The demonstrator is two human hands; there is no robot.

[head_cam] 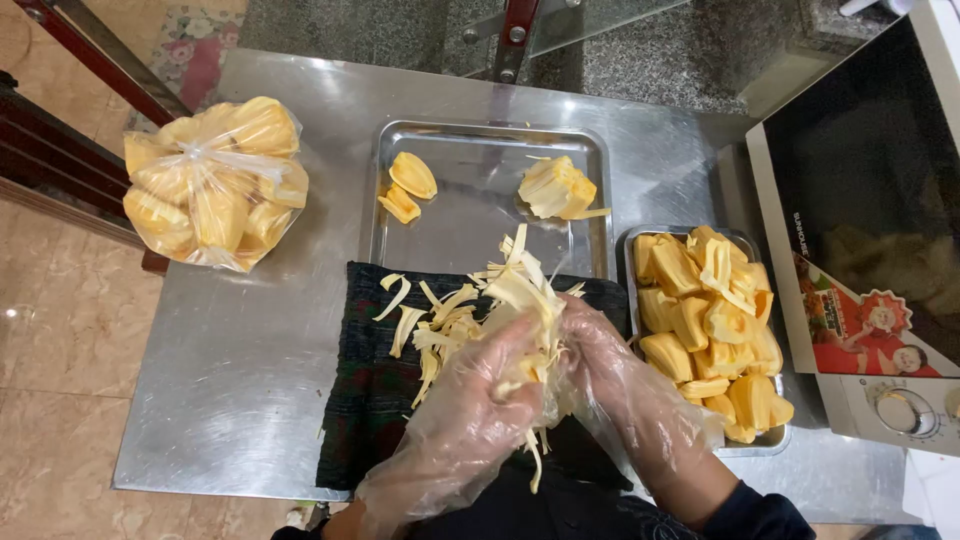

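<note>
Pulling pale strands (pixel 470 310) off a jackfruit piece (pixel 525 375), the left hand (pixel 470 420) and right hand (pixel 610 375) clamp it together; the right-edge tray (pixel 628 262) is heaped with pods (pixel 710 320), while the bag (pixel 215 180) at the table's (pixel 240 380) left edge remains full.

Left hand (pixel 470 400) covered by a loose, clear disposable plastic glove, thin and crinkled, glossy where light catches the folds. Baggy fit, with slack film bunched around the wrist and flaring out toward the forearm. Right hand (pixel 600 365) wrapped in the same kind of transparent glove, wrinkled along the back and hanging open in a wide cuff. Beyond that cuff, a dark navy sleeve, close-fitting. Dark clothing with a faint pattern at the bottom edge of the view.
</note>
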